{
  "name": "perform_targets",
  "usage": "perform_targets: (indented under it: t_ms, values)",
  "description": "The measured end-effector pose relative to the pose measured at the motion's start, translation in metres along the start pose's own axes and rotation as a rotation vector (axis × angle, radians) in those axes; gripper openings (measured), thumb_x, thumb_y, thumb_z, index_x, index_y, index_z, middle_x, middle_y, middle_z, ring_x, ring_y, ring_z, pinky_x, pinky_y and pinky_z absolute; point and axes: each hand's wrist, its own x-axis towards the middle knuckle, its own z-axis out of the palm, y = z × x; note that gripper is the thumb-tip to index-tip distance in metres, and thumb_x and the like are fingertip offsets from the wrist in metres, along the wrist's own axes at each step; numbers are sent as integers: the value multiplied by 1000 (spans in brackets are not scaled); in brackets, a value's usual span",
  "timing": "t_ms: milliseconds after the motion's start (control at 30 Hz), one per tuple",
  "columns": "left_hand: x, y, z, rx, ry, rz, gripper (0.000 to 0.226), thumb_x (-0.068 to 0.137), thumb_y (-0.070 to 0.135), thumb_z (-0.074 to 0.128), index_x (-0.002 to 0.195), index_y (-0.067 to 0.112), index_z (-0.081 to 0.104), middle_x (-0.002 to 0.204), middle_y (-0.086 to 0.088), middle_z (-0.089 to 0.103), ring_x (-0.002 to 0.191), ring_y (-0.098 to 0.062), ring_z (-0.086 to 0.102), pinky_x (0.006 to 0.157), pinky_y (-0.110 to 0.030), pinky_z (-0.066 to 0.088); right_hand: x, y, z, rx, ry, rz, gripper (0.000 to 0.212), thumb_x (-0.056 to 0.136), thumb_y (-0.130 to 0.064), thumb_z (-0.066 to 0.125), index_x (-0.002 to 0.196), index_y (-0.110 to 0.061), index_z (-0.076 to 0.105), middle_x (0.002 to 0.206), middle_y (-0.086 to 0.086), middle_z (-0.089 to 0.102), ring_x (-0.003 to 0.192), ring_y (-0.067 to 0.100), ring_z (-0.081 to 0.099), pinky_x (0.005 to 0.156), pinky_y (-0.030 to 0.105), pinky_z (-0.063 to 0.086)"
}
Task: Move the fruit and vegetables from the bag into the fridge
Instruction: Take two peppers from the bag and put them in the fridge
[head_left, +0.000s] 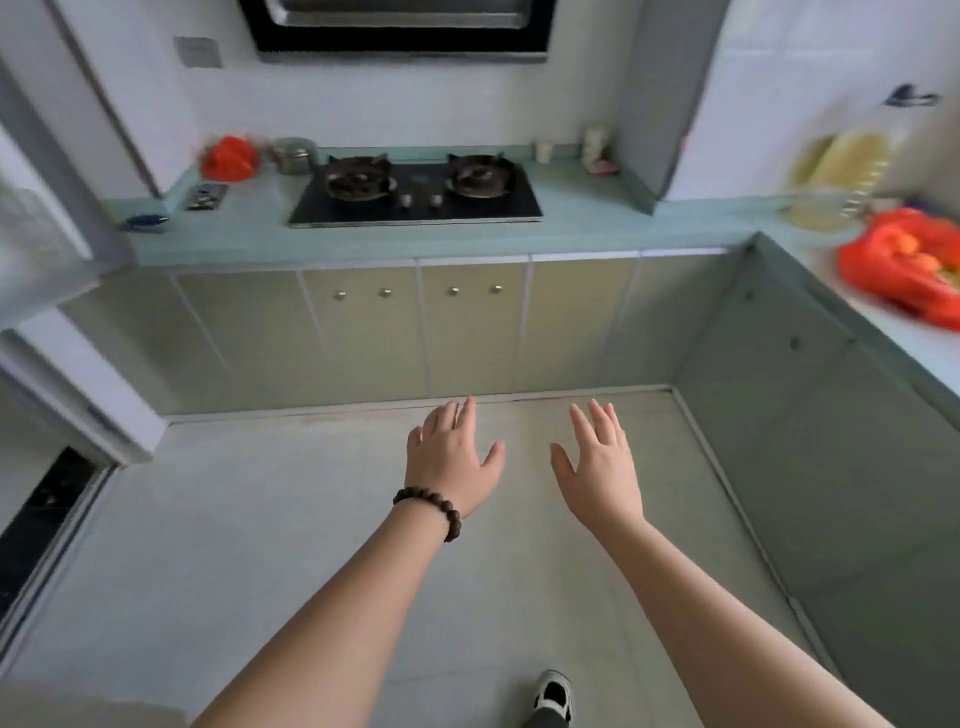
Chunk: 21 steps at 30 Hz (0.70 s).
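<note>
Both forearms reach out low in the frame, left hand (451, 457) and right hand (601, 465) spread flat and empty. At far right, the red bag (906, 265) slumps near the desk (597, 218) edge; a careless tug could spill its fruit. What may be the fridge (36, 228) blurs at left.

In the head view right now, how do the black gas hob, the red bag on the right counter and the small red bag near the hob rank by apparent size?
1. Black gas hob
2. Red bag on the right counter, partly cut off by the frame and nearer the camera, so unsure
3. Small red bag near the hob
</note>
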Motion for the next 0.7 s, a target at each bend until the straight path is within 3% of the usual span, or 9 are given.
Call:
perform_targets:
  t_ms: [433, 700]
  values:
    - [98, 210, 111, -28, -184, 408, 69, 88, 49, 48, 145, 15, 30, 150, -5, 33, 140, -20, 25, 110, -39, 26, 27, 199, -115, -62, 271, 435, 51, 94, -31, 47, 140, -12, 38, 154, 9, 26, 146, 22, 9, 117, 40, 17]
    - [153, 311, 152, -41, -199, 545, 69, 88, 48, 48, 145, 15, 30, 150, -5, 33, 140, -20, 25, 110, -38, 24, 59, 275, -165, -89, 339, 542, 48, 93, -33, 47, 137, -15, 41, 154, 7, 25, 146, 19, 9, 117, 39, 17]
